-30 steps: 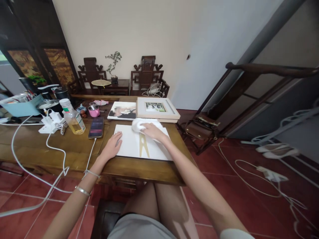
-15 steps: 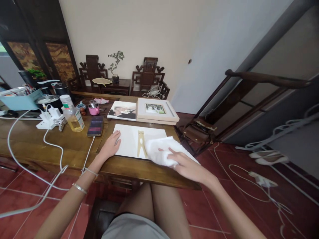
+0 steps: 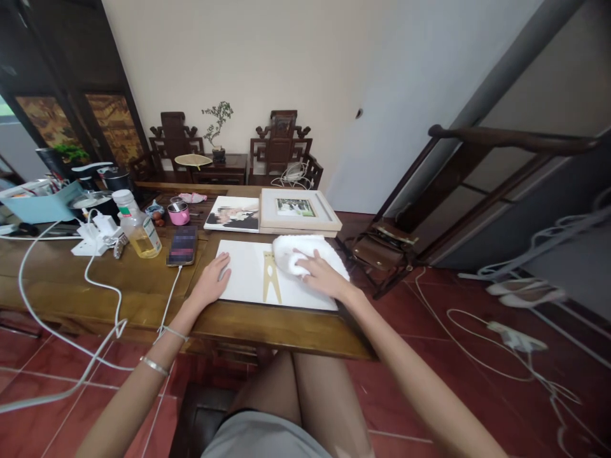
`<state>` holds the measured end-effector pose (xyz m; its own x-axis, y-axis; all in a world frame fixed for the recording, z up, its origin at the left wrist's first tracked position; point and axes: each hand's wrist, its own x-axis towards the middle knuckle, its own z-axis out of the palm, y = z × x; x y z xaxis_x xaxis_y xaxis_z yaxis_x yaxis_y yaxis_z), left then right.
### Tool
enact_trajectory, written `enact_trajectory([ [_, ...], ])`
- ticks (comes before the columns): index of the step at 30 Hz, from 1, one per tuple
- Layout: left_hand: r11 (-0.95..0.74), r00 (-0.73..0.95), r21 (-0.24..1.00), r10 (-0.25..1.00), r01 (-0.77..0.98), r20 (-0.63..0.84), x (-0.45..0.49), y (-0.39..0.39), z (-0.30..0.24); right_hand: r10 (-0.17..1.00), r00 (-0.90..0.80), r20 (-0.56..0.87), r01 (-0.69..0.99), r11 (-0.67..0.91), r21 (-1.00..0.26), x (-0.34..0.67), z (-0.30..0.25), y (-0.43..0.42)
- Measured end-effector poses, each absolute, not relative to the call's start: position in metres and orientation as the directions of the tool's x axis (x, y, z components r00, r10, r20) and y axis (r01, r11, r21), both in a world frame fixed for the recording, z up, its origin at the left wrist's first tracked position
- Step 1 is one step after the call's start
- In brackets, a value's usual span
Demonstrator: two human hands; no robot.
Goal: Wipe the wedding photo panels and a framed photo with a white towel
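My right hand (image 3: 322,275) grips a white cloth (image 3: 329,248), bunched under the fingers and spread over the right part of a white board (image 3: 241,270). The board lies flat near the table's front edge and bears a tan, long-legged animal figure (image 3: 270,280). The cloth's edge reaches the figure's upper right. My left hand (image 3: 214,280) rests open on the board's left edge, fingers stretched out. Part of the board is hidden under the cloth and my right hand.
Behind the board lie a photo panel (image 3: 233,214) and a framed picture (image 3: 329,216). To the left are a phone (image 3: 182,245) on a cable, a bottle of yellow liquid (image 3: 143,232), a pink cup (image 3: 178,215) and a white power strip (image 3: 90,245). A chair (image 3: 382,254) stands right.
My right hand has moved the cloth away from me and a little to the left, uncovering the board's lower right corner. My left hand has stayed on the board.
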<state>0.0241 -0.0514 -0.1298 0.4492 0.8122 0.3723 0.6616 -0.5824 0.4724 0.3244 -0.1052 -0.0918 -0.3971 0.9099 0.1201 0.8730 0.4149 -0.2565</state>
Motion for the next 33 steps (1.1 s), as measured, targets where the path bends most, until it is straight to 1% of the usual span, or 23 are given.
enact_trajectory([
  [5, -0.583, 0.459, 0.469, 0.812, 0.663, 0.360, 0.024, -0.053, -0.131, 0.892, -0.452, -0.002, 0.844, 0.428, -0.323, 0.327, -0.070, -0.188],
  [7, -0.584, 0.460, 0.473, 0.811, 0.659, 0.360, 0.024, -0.053, -0.132, 0.879, -0.473, -0.052, 0.833, 0.428, -0.351, 0.329, -0.064, -0.207],
  [9, -0.583, 0.459, 0.481, 0.812, 0.655, 0.360, 0.023, -0.053, -0.134, 0.874, -0.481, -0.067, 0.825, 0.425, -0.374, 0.333, -0.064, -0.208],
  [13, -0.589, 0.465, 0.491, 0.808, 0.642, 0.361, 0.022, -0.052, -0.134, 0.897, -0.442, 0.030, 0.824, 0.419, -0.381, 0.340, -0.080, -0.162],
  [18, -0.588, 0.473, 0.497, 0.809, 0.638, 0.350, 0.021, -0.051, -0.133, 0.924, -0.359, 0.134, 0.869, 0.383, -0.314, 0.337, -0.095, -0.080],
  [21, -0.589, 0.473, 0.496, 0.808, 0.638, 0.351, 0.020, -0.051, -0.133, 0.929, -0.335, 0.156, 0.887, 0.367, -0.281, 0.334, -0.095, -0.065],
  [23, -0.584, 0.471, 0.496, 0.811, 0.642, 0.346, 0.021, -0.050, -0.133, 0.927, -0.346, 0.145, 0.887, 0.373, -0.273, 0.333, -0.094, -0.077],
  [26, -0.579, 0.468, 0.496, 0.815, 0.647, 0.342, 0.022, -0.051, -0.133, 0.919, -0.382, 0.094, 0.873, 0.392, -0.291, 0.333, -0.087, -0.122],
  [30, -0.582, 0.466, 0.494, 0.813, 0.646, 0.349, 0.023, -0.052, -0.134, 0.896, -0.443, -0.018, 0.841, 0.409, -0.355, 0.331, -0.071, -0.197],
  [33, -0.586, 0.472, 0.483, 0.810, 0.651, 0.348, 0.023, -0.052, -0.135, 0.873, -0.479, -0.091, 0.815, 0.403, -0.417, 0.331, -0.060, -0.227],
])
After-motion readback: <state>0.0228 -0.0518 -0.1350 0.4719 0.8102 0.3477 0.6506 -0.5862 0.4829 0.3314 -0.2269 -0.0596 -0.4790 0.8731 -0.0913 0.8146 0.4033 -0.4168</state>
